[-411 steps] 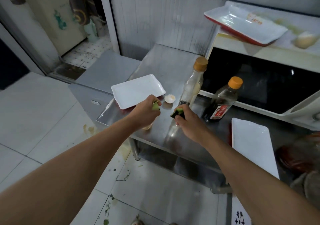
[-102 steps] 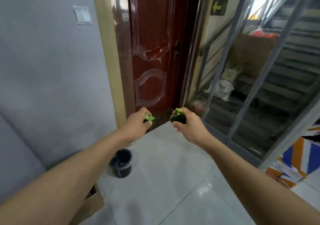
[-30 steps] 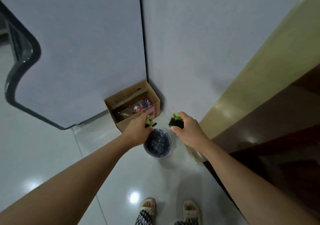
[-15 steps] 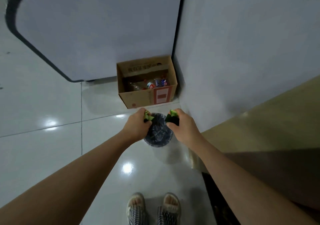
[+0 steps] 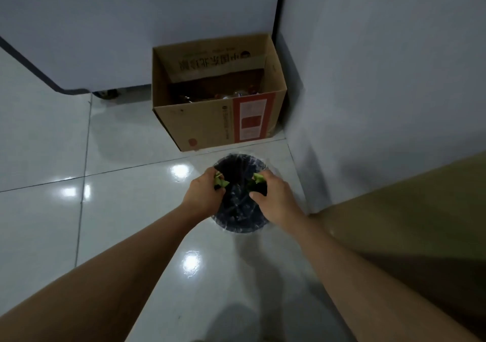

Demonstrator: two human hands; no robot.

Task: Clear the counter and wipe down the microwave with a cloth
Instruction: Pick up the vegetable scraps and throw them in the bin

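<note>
Bin [image 5: 238,223] sits directly below both hands, mouth facing up. Left hand [image 5: 203,194] & right hand [image 5: 273,199] each pinch green scraps [image 5: 220,182] over its opening, equally near; letting go should do it.

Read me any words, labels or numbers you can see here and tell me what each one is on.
Box, inner back flap: one row of large printed characters, seen upside down and too blurred to read.
Box, front red label: blocks of small print, too small to read.
Box, column of print left of the label: too small to read.
Bin, scraps, walls: no text.
</note>
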